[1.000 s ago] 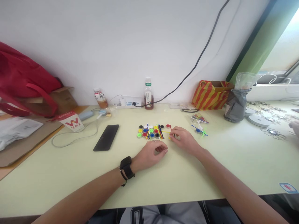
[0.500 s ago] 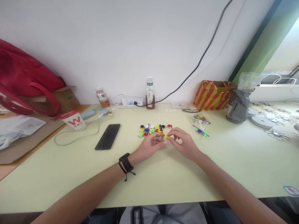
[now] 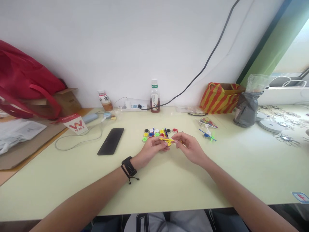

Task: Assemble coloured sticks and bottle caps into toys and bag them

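Note:
A small yellow plastic piece (image 3: 166, 140), with a long thin arm and a rounded part below it, is up between my hands. My left hand (image 3: 154, 149) pinches it between thumb and fingers. At its right end, the thumb and fingertips of my right hand (image 3: 189, 145) close on it; any smaller part there is too small to make out. Just behind my hands lies a cluster of coloured plastic discs (image 3: 145, 134) in white, black, yellow, green, red and blue, with thin sticks among them. My left fingers hide part of this cluster.
Right of my hands lie a blue and green plastic toy (image 3: 208, 135) and a clear bag of coloured parts (image 3: 207, 122). A black phone (image 3: 110, 141) lies to the left. Against the wall stand a bottle (image 3: 154, 96), a power strip (image 3: 136, 105) and a striped bag (image 3: 220, 99).
The yellow piece has turned and shows more plainly, now pinched in my left hand. My left fingers have closed round it; my right fingertips have shifted slightly right.

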The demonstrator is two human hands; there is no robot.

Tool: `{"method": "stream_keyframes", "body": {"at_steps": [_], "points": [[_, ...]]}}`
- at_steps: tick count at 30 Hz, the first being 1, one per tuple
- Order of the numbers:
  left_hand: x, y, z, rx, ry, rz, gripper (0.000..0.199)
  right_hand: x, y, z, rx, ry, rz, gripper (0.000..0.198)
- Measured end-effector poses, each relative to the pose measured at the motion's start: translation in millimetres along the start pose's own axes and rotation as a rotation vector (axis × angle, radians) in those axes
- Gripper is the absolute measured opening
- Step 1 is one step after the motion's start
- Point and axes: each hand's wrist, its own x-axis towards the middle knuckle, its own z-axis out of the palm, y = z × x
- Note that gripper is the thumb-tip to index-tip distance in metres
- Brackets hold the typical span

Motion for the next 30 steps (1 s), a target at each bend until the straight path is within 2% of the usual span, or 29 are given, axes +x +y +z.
{"method": "stream_keyframes", "body": {"at_steps": [3, 7, 14, 19, 22, 27, 30], "points": [[0, -2, -1, -0.012, -0.003, -0.002, 0.042, 0, -1, 0, 0.027, -0.052, 0.035, 0.02], [-1, -4, 0, 0.044, -0.054, 0.052, 0.047, 0, -1, 2, -0.044, -0.068, 0.057, 0.02], [-3, -6, 6, 0.208, -0.021, 0.214, 0.032, 0, 1, 2, -0.104, -0.078, 0.021, 0.016], [-4, -6, 7, 0.248, -0.029, 0.257, 0.028, 0, -3, 2, -0.105, -0.152, 0.034, 0.018], [-5, -4, 8, 0.282, -0.013, 0.294, 0.025, 1, -6, 1, -0.092, -0.135, 0.043, 0.02], [-11, 0, 11, 0.459, 0.044, 0.398, 0.02, 3, -8, -3, 0.045, -0.187, 0.095, 0.026], [-14, 3, 13, 0.606, 0.069, 0.476, 0.016, 3, -8, -7, 0.047, -0.233, 0.173, 0.031]]}}
